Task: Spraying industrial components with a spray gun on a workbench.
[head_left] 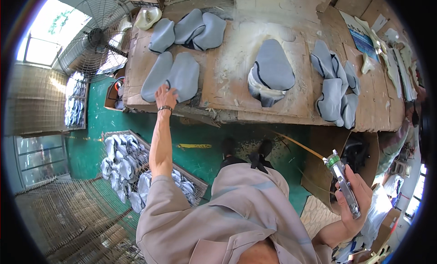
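Note:
At the table's near left edge, my left hand (166, 98) reaches onto a pair of grey, rounded fabric pads, touching the right pad (184, 75) beside the left one (157, 77). Its fingers look apart, and I see no clear grip. On the right, away from the table, my right hand (354, 198) is wrapped round a silver spray gun (343, 180) with a green ring. A thin yellow hose (296, 141) shows near its tip. Mid-table, one grey pad with a black edge (274, 64) lies on a stand crusted with whitish residue (261, 92).
More grey pads lie at the table's back left (195, 30) and right (332, 89). A large wire fan (95, 36) stands at the left. Below, racks (198, 191) hold several grey pieces. A cardboard box (318, 166) with dark contents sits under the table's right side.

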Motion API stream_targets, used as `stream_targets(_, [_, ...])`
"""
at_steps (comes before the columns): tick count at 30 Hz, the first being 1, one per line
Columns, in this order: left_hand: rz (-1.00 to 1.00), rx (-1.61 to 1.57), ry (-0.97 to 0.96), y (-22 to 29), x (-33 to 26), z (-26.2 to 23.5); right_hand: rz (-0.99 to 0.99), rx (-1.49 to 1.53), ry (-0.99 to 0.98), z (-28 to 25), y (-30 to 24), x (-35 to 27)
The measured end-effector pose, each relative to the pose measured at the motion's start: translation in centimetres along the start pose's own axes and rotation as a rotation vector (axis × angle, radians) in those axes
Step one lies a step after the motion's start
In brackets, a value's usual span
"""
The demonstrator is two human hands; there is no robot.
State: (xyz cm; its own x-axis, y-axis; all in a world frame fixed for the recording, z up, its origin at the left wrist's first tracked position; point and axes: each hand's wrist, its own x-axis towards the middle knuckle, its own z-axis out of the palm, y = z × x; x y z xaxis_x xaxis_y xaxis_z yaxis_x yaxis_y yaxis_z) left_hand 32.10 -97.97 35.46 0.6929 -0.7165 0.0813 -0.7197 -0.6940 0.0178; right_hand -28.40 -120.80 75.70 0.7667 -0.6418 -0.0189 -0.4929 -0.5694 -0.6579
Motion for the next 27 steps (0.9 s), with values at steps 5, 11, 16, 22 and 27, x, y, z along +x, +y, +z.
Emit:
stream_targets(5, [-0.061, 0.135, 0.064, -1.0, -1.2, 3.4, 0.118, -0.044, 0.17, 0.5, -1.7, 1.0])
stream_targets(11, [-0.377, -0.563, 0.139, -1.6, -1.4, 5.4, 0.222, -0.077, 0.264, -0.7, -1.7, 2.4])
stream_targets(16, [-0.524, -0.67, 0.49, 2.4, -7.4, 4.6, 0.21, -0.146, 0.235, -0.3, -2.7, 1.1])
stream_targets(22, [-0.561, -0.878, 0.403, 8.0, -16.1, 6.3, 0.109, -0.151, 0.074, -0.6, -2.7, 0.1])
stream_targets(27, [-0.476, -0.908, 0.265, 10.3, -22.1, 11.3, 0.152, -0.159, 0.049, 0.7, -3.6, 1.3])
